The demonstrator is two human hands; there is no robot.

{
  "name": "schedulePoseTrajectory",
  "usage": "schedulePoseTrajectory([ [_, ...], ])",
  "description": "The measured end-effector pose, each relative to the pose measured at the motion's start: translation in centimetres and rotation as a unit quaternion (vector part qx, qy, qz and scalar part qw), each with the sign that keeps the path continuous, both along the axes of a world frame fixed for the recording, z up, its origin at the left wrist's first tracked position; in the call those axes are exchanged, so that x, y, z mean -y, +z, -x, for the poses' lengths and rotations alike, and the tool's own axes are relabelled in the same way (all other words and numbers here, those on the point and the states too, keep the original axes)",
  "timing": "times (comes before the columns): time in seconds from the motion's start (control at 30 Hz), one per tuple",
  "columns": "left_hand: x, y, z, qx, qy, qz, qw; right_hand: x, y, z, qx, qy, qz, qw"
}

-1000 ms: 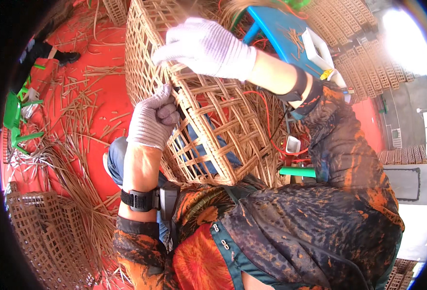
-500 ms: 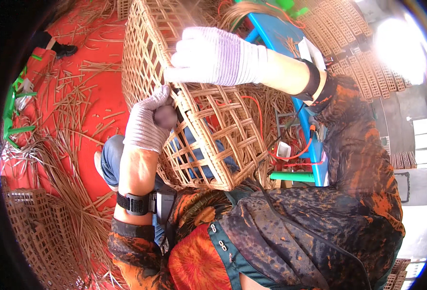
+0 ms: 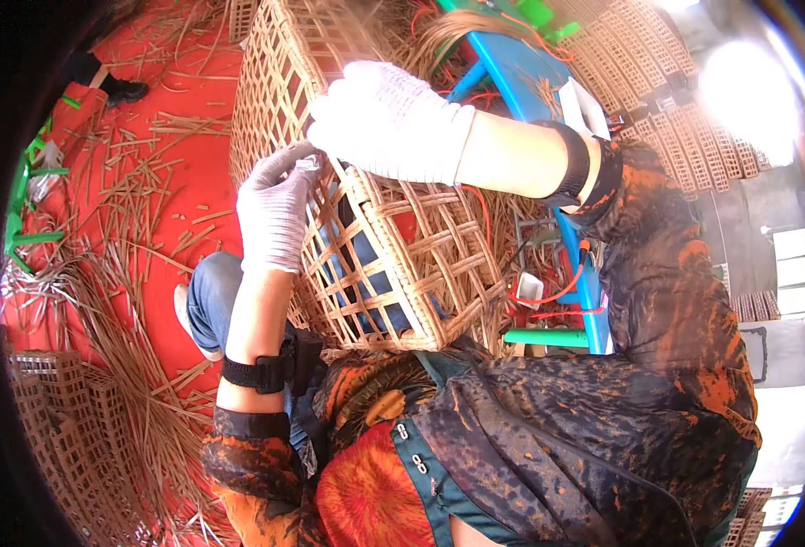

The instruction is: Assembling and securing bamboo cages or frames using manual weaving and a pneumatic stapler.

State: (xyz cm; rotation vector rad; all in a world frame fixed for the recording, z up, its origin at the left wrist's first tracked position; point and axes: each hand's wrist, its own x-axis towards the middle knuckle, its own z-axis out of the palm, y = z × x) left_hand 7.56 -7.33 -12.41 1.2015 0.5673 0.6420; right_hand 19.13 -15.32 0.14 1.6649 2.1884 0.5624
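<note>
A tan woven basket (image 3: pixel 409 290) of open lattice rests tilted over my lap, its thick bound edge running up between my hands. My left hand (image 3: pixel 273 217), in a pale striped knit glove, is at the left side of that edge, thumb and fingers closed on it. Just above and to the right, my right hand (image 3: pixel 392 123), in a whitish glove, is curled closed against the same edge. Its fingertips nearly meet those of my left hand. Whatever my right fingers pinch is hidden by the glove.
A blue stool or bench (image 3: pixel 521 77) stands to the right, with red cords and a green bar (image 3: pixel 546 337) near it. Cut strips (image 3: pixel 134 196) litter the red floor. Stacked woven baskets (image 3: pixel 74 438) sit at lower left. Another person's foot (image 3: pixel 127 93) shows at upper left.
My right hand has turned over and dropped slightly, its back now toward me. My left wrist has rotated, with the thumb side lifted to the edge. The basket has barely shifted.
</note>
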Motion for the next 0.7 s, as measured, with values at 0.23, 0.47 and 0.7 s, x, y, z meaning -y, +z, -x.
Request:
schedulePoseTrajectory([
  [0.23,-0.2,1.1,-0.9,-0.063,0.048,-0.252,0.964,-0.1,0.6,-0.7,0.006,-0.039,0.054,0.998],
  [0.47,0.0,1.5,-1.2,-0.063,0.072,-0.367,0.925,-0.1,0.7,-1.8,-0.033,0.004,0.033,0.999],
  [0.7,0.0,1.4,-0.9,-0.031,0.044,-0.29,0.956,1.7,1.4,-4.6,-0.357,-0.065,-0.072,0.929],
])
